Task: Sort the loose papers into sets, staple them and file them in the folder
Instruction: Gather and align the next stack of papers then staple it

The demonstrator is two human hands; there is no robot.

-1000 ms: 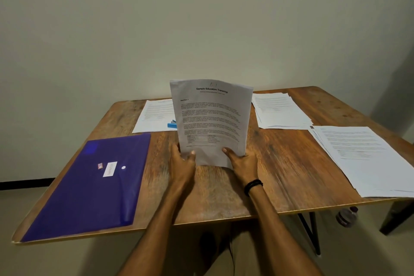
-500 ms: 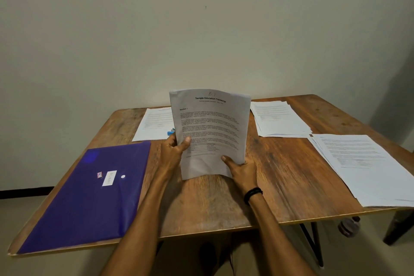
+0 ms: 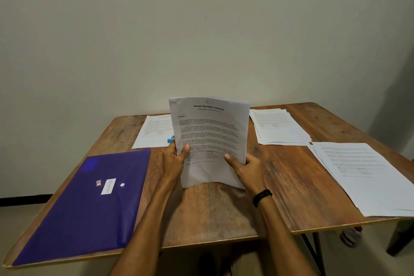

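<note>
I hold a set of printed papers (image 3: 210,132) upright in the middle of the wooden table (image 3: 291,186), its bottom edge on the tabletop. My left hand (image 3: 174,161) grips its left edge, thumb on the front page. My right hand (image 3: 244,168) grips the lower right edge, thumb on the front. A blue folder (image 3: 85,206) with a white label lies shut at the front left. Just behind the held set's left edge peeks a small blue stapler (image 3: 170,139), mostly hidden.
A sheet of paper (image 3: 152,132) lies at the back left. A stack of papers (image 3: 277,127) sits at the back right, another larger stack (image 3: 363,175) at the right edge. A bottle (image 3: 349,236) stands on the floor under the table's right side.
My left hand has slid up from the bottom of the set to its left edge. My right hand has shifted a little to the right edge. The set stays upright.
</note>
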